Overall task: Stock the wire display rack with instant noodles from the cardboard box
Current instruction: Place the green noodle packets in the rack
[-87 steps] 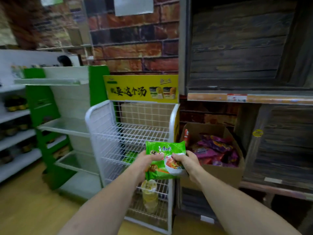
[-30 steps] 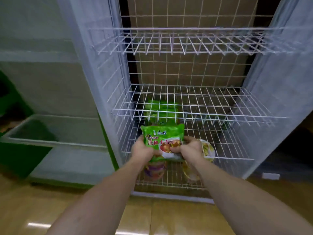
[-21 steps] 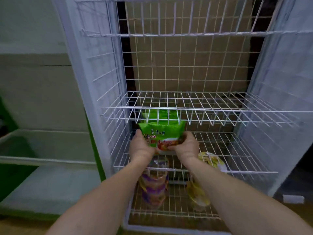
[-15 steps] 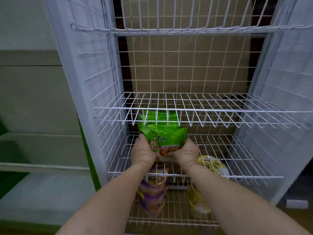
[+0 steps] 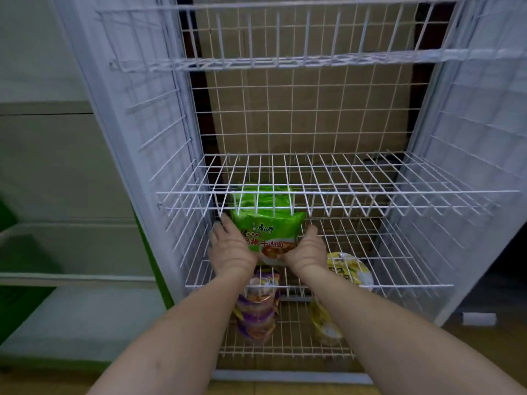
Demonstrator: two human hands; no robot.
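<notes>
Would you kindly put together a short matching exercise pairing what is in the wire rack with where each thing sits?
Things:
1. green noodle packet
2. purple cup noodles
3. yellow bowl noodles
4. middle wire shelf

Places or states:
A. bare, nothing on it
B. stacked on the bottom shelf, below the left hand
C. held between both hands, the right hand on its other side
D. at the front edge, just right of the right wrist

Pairs: 1-C, 2-B, 3-D, 4-A
</notes>
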